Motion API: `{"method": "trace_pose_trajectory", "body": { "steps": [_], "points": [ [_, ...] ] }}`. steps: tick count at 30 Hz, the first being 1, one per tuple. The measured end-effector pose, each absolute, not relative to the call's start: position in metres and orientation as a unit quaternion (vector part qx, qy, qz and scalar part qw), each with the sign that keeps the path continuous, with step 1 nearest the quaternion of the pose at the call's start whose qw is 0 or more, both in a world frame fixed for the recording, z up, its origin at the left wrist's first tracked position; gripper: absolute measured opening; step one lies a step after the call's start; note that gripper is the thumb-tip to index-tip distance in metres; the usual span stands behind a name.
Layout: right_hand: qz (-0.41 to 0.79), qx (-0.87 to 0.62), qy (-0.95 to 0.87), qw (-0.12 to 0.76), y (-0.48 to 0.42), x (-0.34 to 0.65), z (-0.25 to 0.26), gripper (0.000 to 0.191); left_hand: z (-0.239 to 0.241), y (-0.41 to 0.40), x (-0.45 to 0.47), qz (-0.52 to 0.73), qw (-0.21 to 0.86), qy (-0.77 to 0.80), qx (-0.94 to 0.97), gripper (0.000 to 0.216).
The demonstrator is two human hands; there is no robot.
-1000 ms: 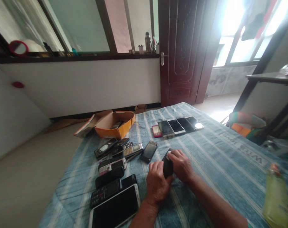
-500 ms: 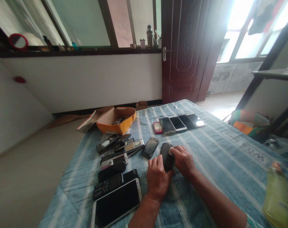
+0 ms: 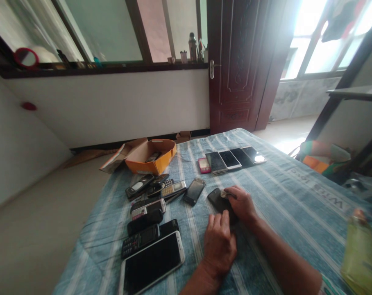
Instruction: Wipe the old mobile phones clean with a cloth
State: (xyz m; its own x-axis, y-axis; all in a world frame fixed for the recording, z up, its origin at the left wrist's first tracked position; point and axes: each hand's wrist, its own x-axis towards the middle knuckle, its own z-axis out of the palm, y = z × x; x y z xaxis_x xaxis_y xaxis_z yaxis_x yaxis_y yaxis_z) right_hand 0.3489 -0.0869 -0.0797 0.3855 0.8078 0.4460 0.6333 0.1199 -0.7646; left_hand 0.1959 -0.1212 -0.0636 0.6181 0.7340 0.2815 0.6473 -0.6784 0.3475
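the black phone (image 3: 216,199) is laid on the bed cover (image 3: 278,233), right of the orange box (image 3: 144,167) and nearer than it. a white wad (image 3: 224,194) is pinched in the right hand (image 3: 243,205) and held at the phone's far end, perhaps so that the fingers are kept off it. the phone's near end seems to be touched by the curled left hand (image 3: 218,239), maybe to stop sliding; whether it is gripped cannot be told. its long side is slanted, the far end pointed forward and a bit toward the box.

A white wad (image 3: 224,194) touches the slanted dark phone (image 3: 219,200).
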Motion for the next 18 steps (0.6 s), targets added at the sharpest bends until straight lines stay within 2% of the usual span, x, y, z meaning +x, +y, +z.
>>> {"method": "trace_pose_trajectory", "body": {
  "steps": [5,9,13,18],
  "points": [
    [0.11,-0.641,-0.552,0.522,-0.088,0.353,-0.079,0.025,-0.059,-0.111,0.193,0.174,0.143,0.369,0.902,0.055],
    [0.11,-0.621,-0.576,0.52,-0.089,0.355,-0.081,0.026,-0.043,-0.094,0.186,0.156,0.139,0.387,0.898,0.067],
    [0.116,-0.6,-0.597,0.52,-0.09,0.354,-0.081,0.027,-0.028,-0.075,0.181,0.092,0.179,0.371,0.906,0.09],
    [0.154,-0.564,-0.633,0.507,-0.093,0.351,-0.076,0.032,-0.031,-0.055,0.183,0.069,0.222,0.332,0.914,0.094]
  ]
}}
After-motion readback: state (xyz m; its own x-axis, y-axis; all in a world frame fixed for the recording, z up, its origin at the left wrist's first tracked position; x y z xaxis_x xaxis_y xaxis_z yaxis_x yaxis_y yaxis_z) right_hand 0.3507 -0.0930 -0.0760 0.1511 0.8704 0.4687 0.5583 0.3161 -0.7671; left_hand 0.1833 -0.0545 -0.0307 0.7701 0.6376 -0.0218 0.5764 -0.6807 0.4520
